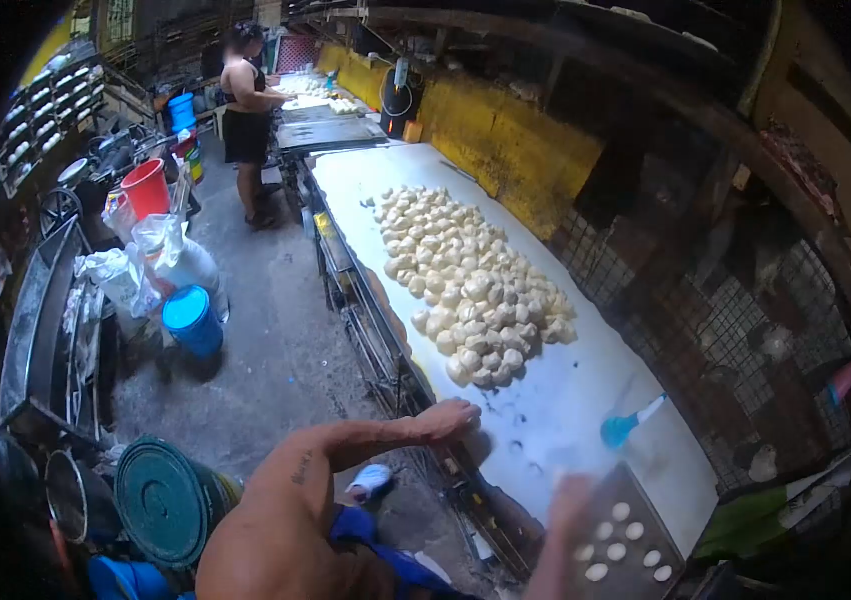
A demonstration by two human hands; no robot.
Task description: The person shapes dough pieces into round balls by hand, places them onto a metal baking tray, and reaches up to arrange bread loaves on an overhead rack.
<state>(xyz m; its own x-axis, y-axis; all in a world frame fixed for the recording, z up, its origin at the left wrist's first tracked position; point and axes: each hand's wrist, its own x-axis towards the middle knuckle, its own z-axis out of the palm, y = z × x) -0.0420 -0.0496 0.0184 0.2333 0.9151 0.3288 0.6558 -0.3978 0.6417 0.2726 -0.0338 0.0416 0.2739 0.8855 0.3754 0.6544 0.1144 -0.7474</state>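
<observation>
My left hand [450, 421] is at the near edge of the white worktop [536, 400], fingers curled down; whatever is under them is hidden. My right hand [573, 500] is smeared by motion above the left side of a dark baking tray [636, 505]. Several pale round dough pieces [618, 551] lie spaced out on that tray. Beyond my hands, a large heap of dough balls [476, 280] covers the middle of the worktop. A blue tool with a white end [620, 430] lies behind the tray, its exact kind unclear.
Another person [246, 110] stands at the far end of the bench, beside more dough pieces [316, 88]. On the floor to the left are a red bucket [147, 188], a blue lidded bucket [192, 318], white sacks [171, 250] and a green lidded drum [161, 500]. Wire mesh [736, 330] borders the worktop's right side.
</observation>
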